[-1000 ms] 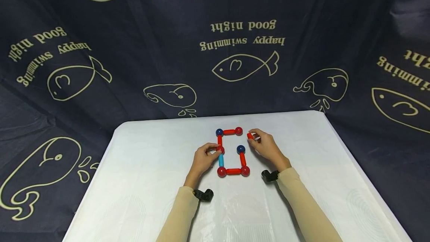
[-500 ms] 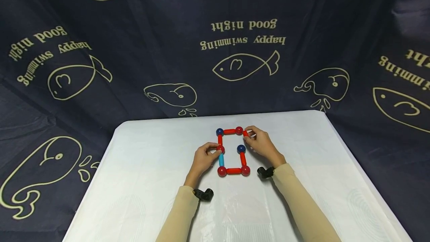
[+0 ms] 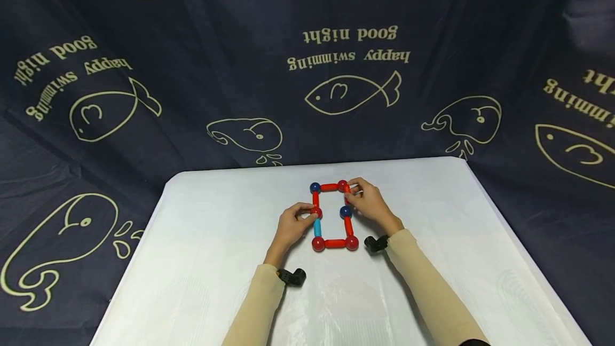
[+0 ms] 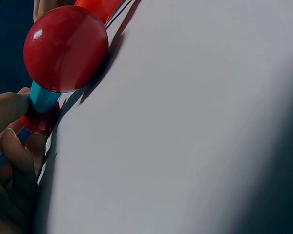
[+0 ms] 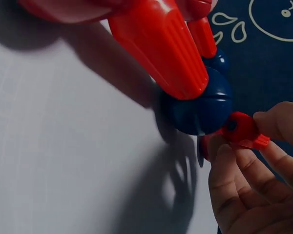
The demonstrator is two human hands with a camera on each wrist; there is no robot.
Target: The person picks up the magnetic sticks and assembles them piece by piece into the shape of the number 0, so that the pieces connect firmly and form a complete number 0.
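Observation:
A frame of magnetic rods and balls lies on the white table (image 3: 202, 260). My left hand (image 3: 293, 226) pinches the red ball (image 3: 316, 213) midway along its left side. In the left wrist view, a light-blue rod (image 4: 43, 99) joins that ball to a larger-looking near red ball (image 4: 66, 48). At the right side, my right hand (image 3: 370, 202) pinches a red rod (image 5: 244, 130) between the far red ball (image 3: 343, 186) and the blue ball (image 3: 346, 212). Fingers partly hide this rod; whether both its ends touch the balls, I cannot tell.
Another blue ball (image 3: 315, 188) forms the far left corner, and a red rod (image 3: 335, 243) runs along the near side. Black wrist cameras (image 3: 377, 243) sit on both wrists. A dark fish-printed cloth (image 3: 240, 68) hangs behind the table's far edge.
My right hand has moved left with the red rod, from beside the frame into the gap on its right side. The left hand has stayed on its red ball.

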